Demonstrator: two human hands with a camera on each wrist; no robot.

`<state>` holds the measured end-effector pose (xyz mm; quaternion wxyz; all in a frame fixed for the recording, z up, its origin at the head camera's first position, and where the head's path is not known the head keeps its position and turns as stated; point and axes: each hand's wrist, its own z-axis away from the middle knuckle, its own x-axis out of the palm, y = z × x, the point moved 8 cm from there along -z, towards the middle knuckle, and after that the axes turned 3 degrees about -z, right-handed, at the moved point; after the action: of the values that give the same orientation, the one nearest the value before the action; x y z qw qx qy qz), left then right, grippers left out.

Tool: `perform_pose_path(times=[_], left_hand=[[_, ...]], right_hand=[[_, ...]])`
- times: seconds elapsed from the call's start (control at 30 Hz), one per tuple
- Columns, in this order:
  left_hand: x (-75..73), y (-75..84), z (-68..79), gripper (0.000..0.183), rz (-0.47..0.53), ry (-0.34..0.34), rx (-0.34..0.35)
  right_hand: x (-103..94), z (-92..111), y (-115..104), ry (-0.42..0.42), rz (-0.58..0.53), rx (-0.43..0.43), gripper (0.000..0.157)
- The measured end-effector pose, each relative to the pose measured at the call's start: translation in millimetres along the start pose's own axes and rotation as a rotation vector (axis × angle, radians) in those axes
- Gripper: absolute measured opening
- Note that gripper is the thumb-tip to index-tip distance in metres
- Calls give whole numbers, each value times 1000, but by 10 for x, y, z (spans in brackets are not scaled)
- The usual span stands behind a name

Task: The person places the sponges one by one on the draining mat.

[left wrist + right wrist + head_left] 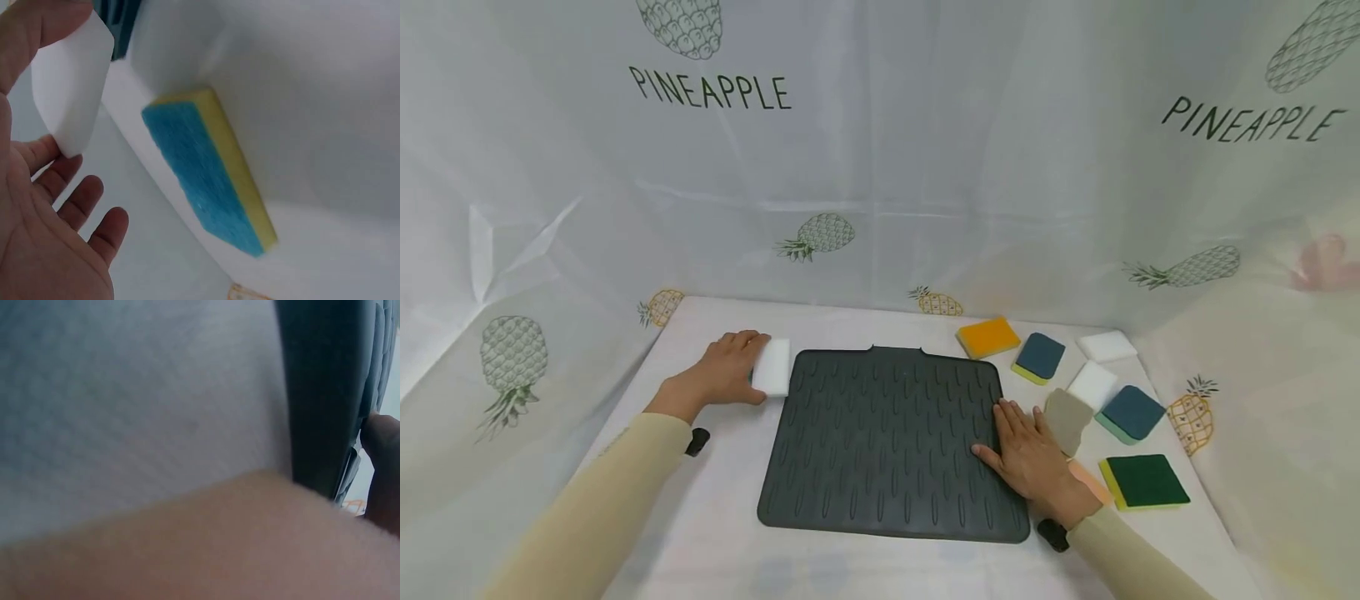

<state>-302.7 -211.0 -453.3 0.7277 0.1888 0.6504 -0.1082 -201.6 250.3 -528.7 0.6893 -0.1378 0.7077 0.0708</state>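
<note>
My left hand [724, 372] pinches a white sponge block [772, 368] between thumb and fingers, just beside the upper left corner of a dark ridged drying mat [891, 446]. In the left wrist view the white block [70, 87] is gripped at its ends. A blue and yellow scrub sponge [197, 175] lies on the table near that hand; in the head view the hand hides nearly all of it. My right hand [1030, 457] rests on the mat's right edge with fingers extended. Close up in the right wrist view, the thumb [382, 465] touches the mat [319, 394].
Right of the mat lie an orange sponge [988, 337], two dark blue sponges, one of them small [1040, 357], white blocks [1093, 384], a beige piece [1066, 421], a peach piece [1090, 481] and a green and yellow sponge [1148, 481]. A pineapple-print sheet [872, 150] rises behind.
</note>
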Motion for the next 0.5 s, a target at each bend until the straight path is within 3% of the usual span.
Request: perform_pose_path(times=[0.2, 0.5], left_hand=[[179, 180, -291, 100, 11, -99, 33], [310, 356, -471, 98, 62, -205, 34]], right_hand=[[38, -2, 9, -14, 12, 9, 90], [59, -11, 31, -21, 15, 15, 91]])
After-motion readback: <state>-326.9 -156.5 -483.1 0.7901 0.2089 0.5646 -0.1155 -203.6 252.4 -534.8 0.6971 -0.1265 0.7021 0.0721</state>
